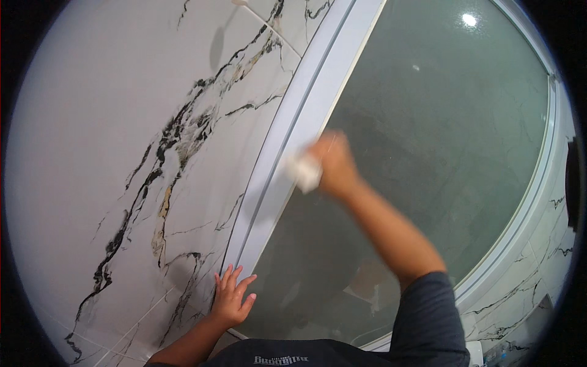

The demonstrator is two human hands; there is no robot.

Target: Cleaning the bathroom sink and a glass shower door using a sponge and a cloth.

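My right hand (338, 163) is closed around a crumpled white cloth or wad of paper (306, 175), both blurred. The white wad lies over the inner edge of a white window or door frame (316, 96), where it meets a grey-green glass pane (426, 137). I cannot tell whether it presses on the surface. Lower left, my left hand (233, 300) spreads its fingers, with the tips over the lower part of the same frame. Nothing is held in it.
A wall of white tiles with black and gold marble veining (160, 151) runs along the left. The frame's far side (534, 202) curves down the right, with more veined tile (513, 293) beyond. A dark object (572, 183) sits at the right rim. Lamp light reflects in the pane.
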